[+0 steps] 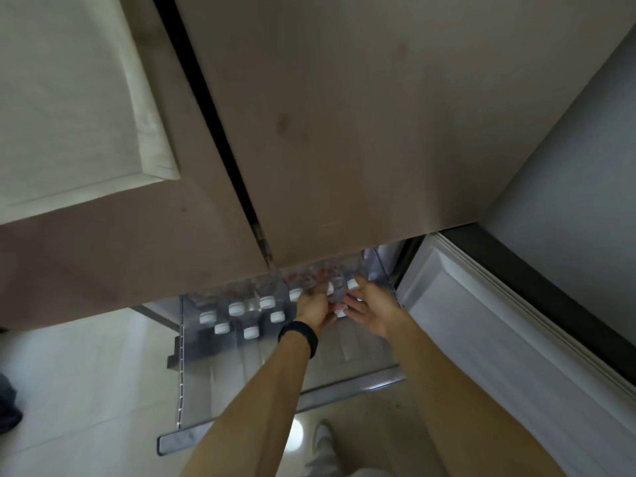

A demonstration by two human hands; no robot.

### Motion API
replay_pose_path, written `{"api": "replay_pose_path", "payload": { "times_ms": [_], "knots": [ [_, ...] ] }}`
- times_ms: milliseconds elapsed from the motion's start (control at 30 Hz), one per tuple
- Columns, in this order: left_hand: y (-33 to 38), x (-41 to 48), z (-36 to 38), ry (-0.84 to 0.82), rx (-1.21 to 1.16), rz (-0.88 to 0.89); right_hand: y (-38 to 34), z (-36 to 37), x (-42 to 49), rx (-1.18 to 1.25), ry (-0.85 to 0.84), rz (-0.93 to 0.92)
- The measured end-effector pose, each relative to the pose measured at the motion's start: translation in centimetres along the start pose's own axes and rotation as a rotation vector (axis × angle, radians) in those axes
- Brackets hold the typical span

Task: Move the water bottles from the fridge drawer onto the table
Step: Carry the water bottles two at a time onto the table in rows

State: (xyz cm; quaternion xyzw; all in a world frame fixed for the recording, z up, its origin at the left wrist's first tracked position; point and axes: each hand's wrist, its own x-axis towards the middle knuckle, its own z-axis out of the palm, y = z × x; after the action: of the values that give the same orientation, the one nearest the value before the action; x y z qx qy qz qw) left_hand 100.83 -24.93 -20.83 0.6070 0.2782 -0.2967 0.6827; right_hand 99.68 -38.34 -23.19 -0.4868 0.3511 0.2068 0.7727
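Observation:
A clear fridge drawer (206,421) is pulled out low in the head view. Several clear water bottles with white caps (250,332) stand upright in its back half, partly hidden under the closed fridge doors. My left hand (315,309), with a black band on the wrist, is closed around the neck of a white-capped bottle (335,294) at the back right. My right hand (370,311) is spread open right beside that bottle, fingers touching or nearly touching it and another cap (340,313). The image is blurred there.
Brown fridge doors (344,132) fill the upper view and overhang the drawer. An open lower door with a white gasket (481,339) stands at the right. The pale tiled floor (86,390) lies left; my foot (323,442) is below the drawer front.

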Motion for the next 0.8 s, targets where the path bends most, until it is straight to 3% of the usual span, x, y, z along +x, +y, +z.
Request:
{"api": "replay_pose_path", "payload": {
  "times_ms": [167,333,567,667,800],
  "knots": [
    [-0.4,-2.7,-0.6,-0.079,0.000,0.026,-0.2,-0.6,-1.3,-0.027,-0.005,-0.013],
    [-2.0,-6.7,-1.4,-0.069,0.174,0.055,0.1,-2.3,-5.2,-0.089,0.000,-0.026],
    [-3.0,-10.8,-4.4,0.070,0.617,0.136,-2.1,-5.2,-13.8,-0.989,0.304,-0.437],
    [-1.6,-12.6,-6.5,0.180,0.969,0.302,-2.6,-5.3,-16.0,-1.335,0.411,-0.608],
    [1.1,-14.3,-7.4,0.329,1.277,0.550,-1.7,-4.2,-16.7,-1.534,0.320,-0.680]
  ]
}}
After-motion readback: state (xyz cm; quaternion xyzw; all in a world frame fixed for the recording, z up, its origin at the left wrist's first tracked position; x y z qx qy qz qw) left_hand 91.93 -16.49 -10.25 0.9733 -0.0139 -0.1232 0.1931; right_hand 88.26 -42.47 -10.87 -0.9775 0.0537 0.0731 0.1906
